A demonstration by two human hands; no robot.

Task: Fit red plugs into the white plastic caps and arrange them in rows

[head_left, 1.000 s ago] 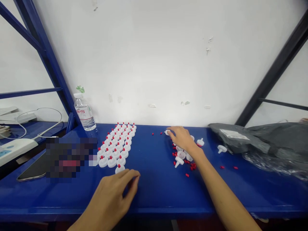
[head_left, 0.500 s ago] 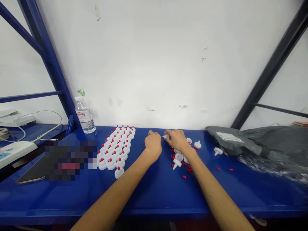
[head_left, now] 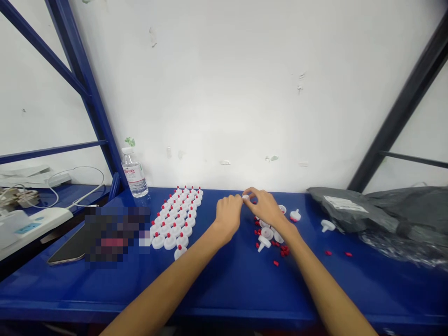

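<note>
My right hand (head_left: 265, 208) pinches a white nozzle cap (head_left: 246, 198) between thumb and fingers. Closed and touching the same cap from the left is my left hand (head_left: 228, 213); whatever its fingertips hold is hidden. Beneath and beside my right wrist lie loose white nozzle caps (head_left: 266, 233) and a scatter of small red tips (head_left: 284, 251). To the left, white nozzle caps with red tips (head_left: 175, 231) stand upright in tight rows, with one more cap (head_left: 180, 252) at the near end, partly behind my left forearm.
A water bottle (head_left: 135, 175) stands at the back left near a phone-like dark device (head_left: 68, 245) and a white power strip (head_left: 52, 217). Grey plastic bags (head_left: 392, 210) cover the right side. A single nozzle cap (head_left: 327, 226) lies before them on the blue table (head_left: 224, 289).
My hands have come together at the white nozzle cap, which now sits between them. The whole view has shifted slightly, so the tabletop appears a bit further right and lower.
</note>
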